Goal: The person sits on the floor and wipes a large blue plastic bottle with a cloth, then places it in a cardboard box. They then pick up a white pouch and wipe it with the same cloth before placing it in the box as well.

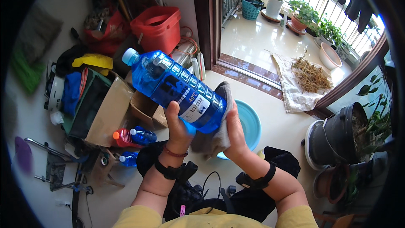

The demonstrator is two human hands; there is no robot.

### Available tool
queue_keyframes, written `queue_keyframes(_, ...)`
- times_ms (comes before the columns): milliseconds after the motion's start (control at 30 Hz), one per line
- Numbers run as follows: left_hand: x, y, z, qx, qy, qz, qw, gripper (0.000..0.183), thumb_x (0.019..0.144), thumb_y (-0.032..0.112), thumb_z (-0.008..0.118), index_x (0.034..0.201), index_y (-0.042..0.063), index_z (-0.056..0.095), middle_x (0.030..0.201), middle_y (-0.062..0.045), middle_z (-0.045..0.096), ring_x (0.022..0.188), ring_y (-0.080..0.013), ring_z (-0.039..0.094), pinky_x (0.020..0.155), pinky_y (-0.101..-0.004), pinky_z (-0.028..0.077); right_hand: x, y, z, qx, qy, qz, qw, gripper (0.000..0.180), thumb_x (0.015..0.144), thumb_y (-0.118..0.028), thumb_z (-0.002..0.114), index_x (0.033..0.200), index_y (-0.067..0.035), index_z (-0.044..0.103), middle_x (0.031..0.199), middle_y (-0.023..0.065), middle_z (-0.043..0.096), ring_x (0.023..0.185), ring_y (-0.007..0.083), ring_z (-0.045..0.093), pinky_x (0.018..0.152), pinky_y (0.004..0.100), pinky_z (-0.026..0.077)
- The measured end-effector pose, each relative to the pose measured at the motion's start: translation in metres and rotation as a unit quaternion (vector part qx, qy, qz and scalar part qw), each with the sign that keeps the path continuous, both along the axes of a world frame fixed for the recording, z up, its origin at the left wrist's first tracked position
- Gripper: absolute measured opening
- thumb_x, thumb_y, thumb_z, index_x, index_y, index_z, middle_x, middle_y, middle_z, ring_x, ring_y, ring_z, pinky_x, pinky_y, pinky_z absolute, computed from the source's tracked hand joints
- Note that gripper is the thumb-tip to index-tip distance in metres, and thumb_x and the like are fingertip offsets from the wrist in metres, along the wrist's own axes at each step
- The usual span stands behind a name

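A large clear plastic bottle of blue liquid [177, 88] with a pale blue cap [129, 56] is held up tilted, cap towards the upper left. Its side bears writing and a white label. My left hand [178, 123] supports it from below, thumb on the near side. Against the bottle's base my right hand [234, 129] presses a grey-brown cloth [223, 126], which wraps round the bottom and hangs beneath. Behind the cloth, a light blue basin [251, 123] stands on the floor, partly hidden by my right hand.
Left of my legs are two more blue bottles [144, 135] [128, 159] and a red one [125, 137], beside cardboard boxes [109, 110]. Red buckets [156, 27] stand behind. At right are a black plant bucket [337, 133] and a cloth with dried roots [311, 74] across the door sill.
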State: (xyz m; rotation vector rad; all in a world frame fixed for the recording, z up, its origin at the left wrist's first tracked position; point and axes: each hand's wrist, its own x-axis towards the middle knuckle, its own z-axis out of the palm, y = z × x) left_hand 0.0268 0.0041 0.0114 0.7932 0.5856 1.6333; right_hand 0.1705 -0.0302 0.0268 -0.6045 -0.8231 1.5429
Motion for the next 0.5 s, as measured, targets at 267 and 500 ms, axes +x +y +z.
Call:
queue_keyframes(267, -0.018, -0.017, -0.003, 0.18, 0.283, 0.014, 0.942, 0.096, 0.072, 0.042, 0.088, 0.146, 0.007, 0.038, 0.139, -0.012, 0.052, 0.129, -0.0277, 0.051, 0.108, -0.0438, 0.042, 0.014, 0.024, 0.016, -0.211, 0.239, 0.203, 0.926, 0.063, 0.101, -0.055, 0.044, 0.136, -0.003, 0.05, 0.126, 0.0172, 0.064, 0.11, 0.0304, 0.065, 0.098, 0.0434, 0.053)
queue_keyframes(500, -0.032, -0.024, -0.004, 0.357, 0.59, 0.101, 0.717, 0.101, 0.062, 0.046, 0.091, 0.143, 0.008, 0.044, 0.137, -0.013, 0.055, 0.127, -0.03, 0.054, 0.111, -0.0448, 0.039, 0.023, 0.01, 0.024, -0.213, -0.057, 0.092, 0.971, 0.052, 0.105, -0.045, 0.045, 0.125, 0.002, 0.057, 0.114, 0.0122, 0.067, 0.093, 0.0193, 0.068, 0.086, 0.0369, 0.058)
